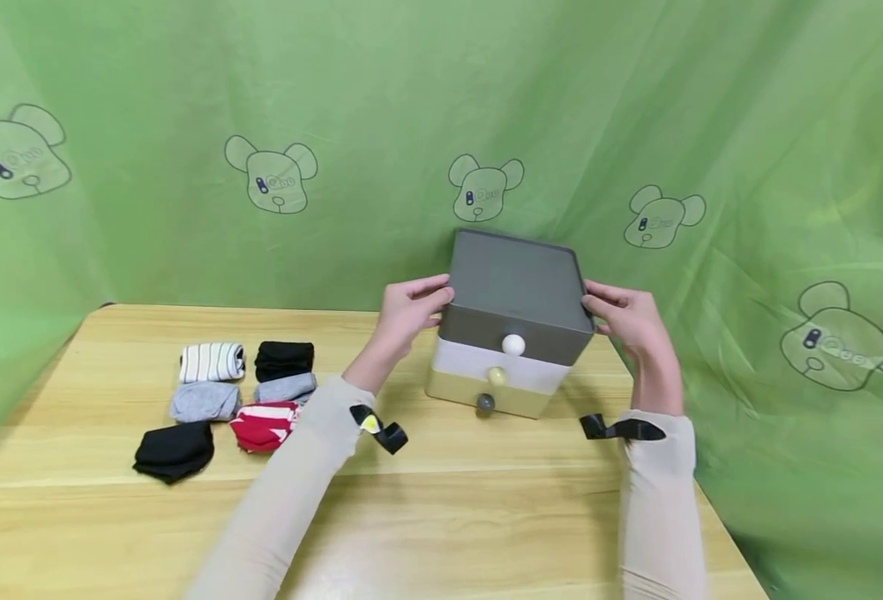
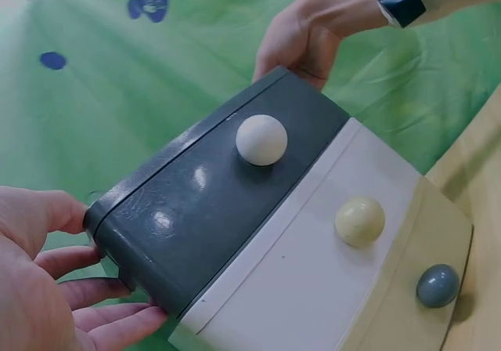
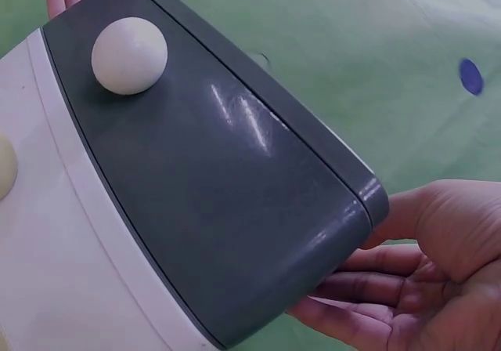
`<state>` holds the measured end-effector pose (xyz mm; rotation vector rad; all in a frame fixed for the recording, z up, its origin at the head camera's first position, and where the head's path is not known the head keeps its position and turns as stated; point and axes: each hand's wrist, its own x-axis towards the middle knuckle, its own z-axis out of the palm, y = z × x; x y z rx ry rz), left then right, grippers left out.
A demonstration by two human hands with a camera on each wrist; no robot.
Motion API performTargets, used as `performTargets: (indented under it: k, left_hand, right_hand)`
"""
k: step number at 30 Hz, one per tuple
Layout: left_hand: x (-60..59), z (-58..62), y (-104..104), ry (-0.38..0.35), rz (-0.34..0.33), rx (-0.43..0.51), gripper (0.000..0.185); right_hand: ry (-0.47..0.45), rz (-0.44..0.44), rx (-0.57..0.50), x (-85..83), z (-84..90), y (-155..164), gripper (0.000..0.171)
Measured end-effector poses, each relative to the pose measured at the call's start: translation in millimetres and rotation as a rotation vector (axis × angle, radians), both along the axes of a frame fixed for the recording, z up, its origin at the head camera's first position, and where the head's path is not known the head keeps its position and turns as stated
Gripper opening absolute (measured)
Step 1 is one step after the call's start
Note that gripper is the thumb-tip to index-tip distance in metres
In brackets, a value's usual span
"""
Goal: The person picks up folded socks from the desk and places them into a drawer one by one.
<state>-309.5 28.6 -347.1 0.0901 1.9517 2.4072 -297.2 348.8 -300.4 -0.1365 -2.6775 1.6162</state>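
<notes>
A small three-tier drawer box [image 1: 515, 279] stands at the back right of the table, its front turned to me. The dark grey top drawer [image 2: 200, 186] has a white knob [image 3: 130, 56]. Below it come a white drawer [image 1: 467, 360] with a pale yellow knob [image 1: 497, 376] and a cream drawer [image 1: 449, 388] with a grey knob [image 1: 485, 404]. My left hand [image 1: 407, 312] touches the top tier's left side, fingers fairly straight and thumb near its front corner. On the opposite side my right hand [image 1: 629, 315] rests its extended fingers and thumb. Some fingertips are hidden behind the box.
At the left lie several folded cloths: a striped one [image 1: 212, 362], black ones [image 1: 175, 452], grey ones [image 1: 205, 402] and a red-and-white one [image 1: 263, 425]. My left sleeve partly covers these. A green curtain [image 1: 381, 150] hangs close behind and right of the wooden table [image 1: 441, 533].
</notes>
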Motion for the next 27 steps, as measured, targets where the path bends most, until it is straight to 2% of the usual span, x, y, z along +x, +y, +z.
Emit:
performTargets:
  k: [8, 14, 21, 27]
  left_hand:
    - [16.2, -2.1, -59.6, -0.012, 0.067, -0.004, 0.039]
    - [24.7, -3.6, -95.4, -0.013, 0.103, -0.02, 0.042]
    - [29.8, -1.6, -121.9, -0.015, 0.148, -0.053, 0.042]
    - [28.9, 0.2, -131.4, -0.026, 0.161, -0.065, 0.043]
  right_hand:
    - [0.019, 0.09, -0.048, -18.0, -0.4, -57.3, 0.05]
    - [0.014, 0.144, -0.078, -29.8, -3.4, -92.7, 0.049]
    - [0.016, 0.186, -0.11, -39.0, -3.5, -120.3, 0.048]
    - [-0.003, 0.186, -0.109, -44.8, -3.2, -130.2, 0.047]
